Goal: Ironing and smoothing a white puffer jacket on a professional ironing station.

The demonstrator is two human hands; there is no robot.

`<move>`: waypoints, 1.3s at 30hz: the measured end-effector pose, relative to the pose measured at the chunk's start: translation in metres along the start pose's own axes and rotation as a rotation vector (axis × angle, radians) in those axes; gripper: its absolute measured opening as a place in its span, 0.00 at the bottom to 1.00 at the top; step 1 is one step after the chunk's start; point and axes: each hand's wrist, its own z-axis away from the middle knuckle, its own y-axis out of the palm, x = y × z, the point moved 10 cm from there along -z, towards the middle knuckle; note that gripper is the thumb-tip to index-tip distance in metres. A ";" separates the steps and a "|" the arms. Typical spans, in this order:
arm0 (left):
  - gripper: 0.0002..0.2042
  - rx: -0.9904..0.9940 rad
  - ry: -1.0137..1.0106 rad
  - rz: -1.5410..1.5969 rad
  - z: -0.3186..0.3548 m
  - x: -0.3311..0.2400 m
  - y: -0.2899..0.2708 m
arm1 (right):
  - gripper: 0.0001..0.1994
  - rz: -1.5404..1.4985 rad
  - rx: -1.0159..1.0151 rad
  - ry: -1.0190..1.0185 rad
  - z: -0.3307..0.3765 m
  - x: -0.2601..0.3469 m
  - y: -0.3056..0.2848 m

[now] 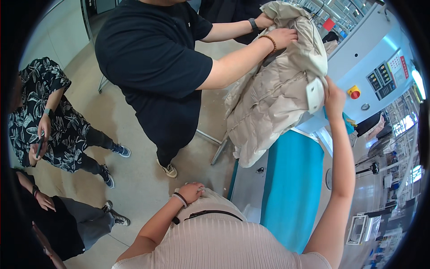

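You have a long teal padded board (pixel 293 188) running ahead of you, beside a pale grey machine housing (pixel 371 45) with a red round button (pixel 354 94) (set on yellow). Left, on the beige floor (pixel 134 179), a person in floral black-and-white clothing (pixel 45 116) stands.
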 end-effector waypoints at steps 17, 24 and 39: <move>0.14 -0.064 0.033 0.112 -0.042 -0.094 -0.014 | 0.07 -0.198 -0.122 0.378 0.145 -0.029 0.062; 0.15 -0.319 -0.071 0.657 -0.092 -0.081 -0.044 | 0.08 -0.087 -0.156 0.161 0.151 -0.006 0.038; 0.26 -0.361 -0.209 0.325 -0.310 0.134 -0.024 | 0.17 0.245 -0.394 0.902 0.319 -0.261 -0.241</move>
